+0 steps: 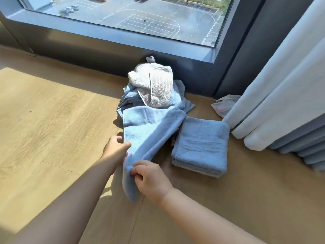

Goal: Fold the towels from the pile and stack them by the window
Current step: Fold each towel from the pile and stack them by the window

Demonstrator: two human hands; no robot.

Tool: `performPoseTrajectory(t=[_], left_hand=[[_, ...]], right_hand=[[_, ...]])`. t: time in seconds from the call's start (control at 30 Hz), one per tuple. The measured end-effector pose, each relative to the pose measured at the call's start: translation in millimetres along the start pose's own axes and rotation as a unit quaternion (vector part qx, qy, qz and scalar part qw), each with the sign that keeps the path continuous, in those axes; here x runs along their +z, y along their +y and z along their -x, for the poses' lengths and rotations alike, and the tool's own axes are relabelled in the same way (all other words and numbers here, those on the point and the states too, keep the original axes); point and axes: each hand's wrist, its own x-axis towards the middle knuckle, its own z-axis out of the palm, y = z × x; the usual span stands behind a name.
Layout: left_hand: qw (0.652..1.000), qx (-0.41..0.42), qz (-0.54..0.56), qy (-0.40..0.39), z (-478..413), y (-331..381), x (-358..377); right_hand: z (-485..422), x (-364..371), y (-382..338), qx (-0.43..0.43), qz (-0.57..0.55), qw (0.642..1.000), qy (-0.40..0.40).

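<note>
Left hand [116, 148] and right hand [151, 180] each pinch the near edge of a blue towel [149, 127] whose far end lies on the pile [130, 97], apparently under a white towel [154, 85]; a pull could spill that heap onto the folded stack [200, 147] just beside it.

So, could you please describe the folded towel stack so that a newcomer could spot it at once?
Find the large window; below its right corner, on the floor, lies a loose pile topped by a white towel. Right of that pile, near the white curtain, sits the folded stack: flat and squared, unlike the draped blue towel.
</note>
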Motion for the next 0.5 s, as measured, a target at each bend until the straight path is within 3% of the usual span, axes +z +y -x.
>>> performPoseTrajectory(t=[0.17, 0.3, 0.5], left_hand=[[0.99, -0.125, -0.026, -0.051, 32, -61, 0], [0.979, -0.159, -0.115, -0.055, 66, -115, 3], [0.962, -0.191, -0.195, 0.017, 113, -164, 21]], right_hand=[[72, 50, -10, 0.006, 0.014, 0.993, -0.119], [133, 76, -8, 0.076, 0.129, 0.973, -0.175], [200, 68, 16, 0.226, 0.141, 0.955, -0.13]])
